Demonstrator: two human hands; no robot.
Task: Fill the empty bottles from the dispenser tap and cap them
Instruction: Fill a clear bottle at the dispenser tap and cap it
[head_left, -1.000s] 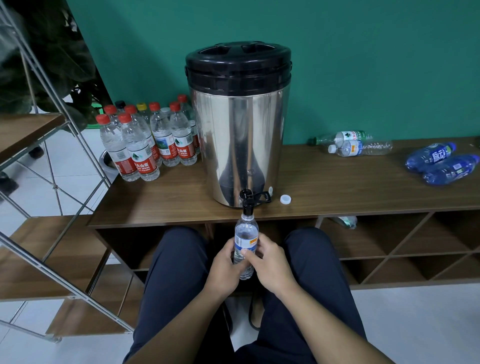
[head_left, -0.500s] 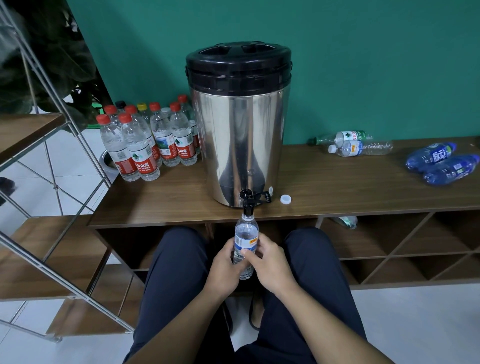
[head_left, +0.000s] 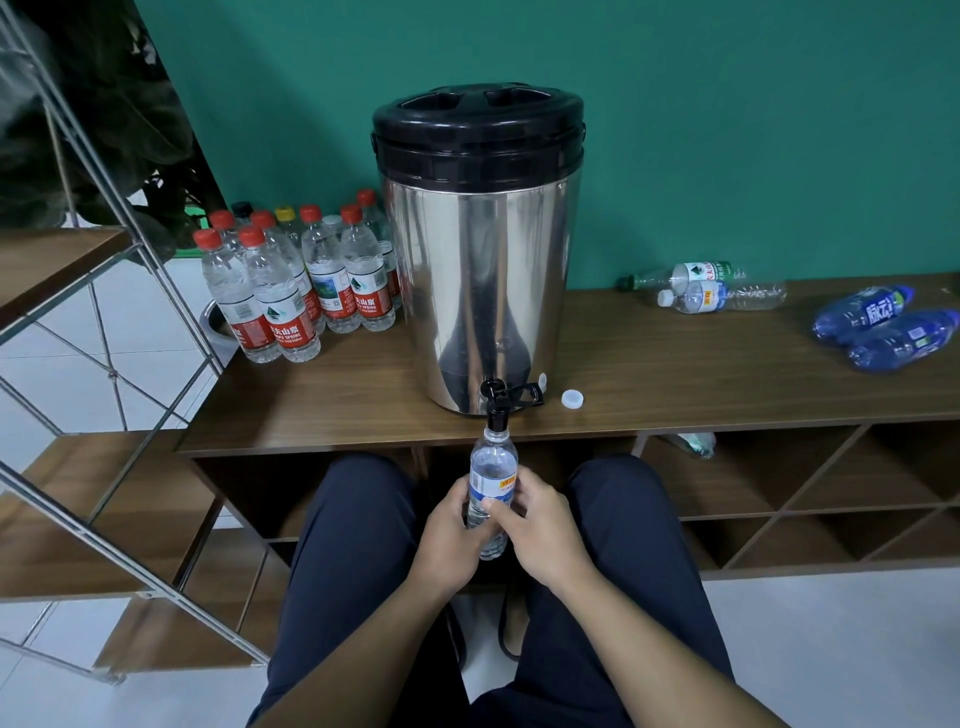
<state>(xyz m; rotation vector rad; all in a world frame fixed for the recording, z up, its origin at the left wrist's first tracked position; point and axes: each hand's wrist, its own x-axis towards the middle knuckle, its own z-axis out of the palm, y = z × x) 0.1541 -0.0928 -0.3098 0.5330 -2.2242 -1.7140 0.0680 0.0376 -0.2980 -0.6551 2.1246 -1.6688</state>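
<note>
1. A steel dispenser (head_left: 478, 280) with a black lid stands on a low wooden shelf unit (head_left: 675, 374) against a green wall, its black tap (head_left: 496, 408) overhanging the front edge.
2. A seated person holds a clear bottle (head_left: 491, 480) upright under the tap, neck at the spout; the left hand (head_left: 449, 535) and right hand (head_left: 535, 530) both wrap its lower half.
3. The fill appears under way, the water seemingly near the shoulder. Doing it well means keeping the neck centred beneath the spout, holding the thin plastic without squeezing, and closing the tap before it overflows onto the lap.
4. Capped, filled bottles (head_left: 296, 291) stand left of the dispenser. Empties (head_left: 711, 291) lie on their sides to the right, with two blue bottles (head_left: 883, 332) further along.
5. A loose white cap (head_left: 572, 399) waits just right of the tap, within easy reach; nothing blocks it.
</note>
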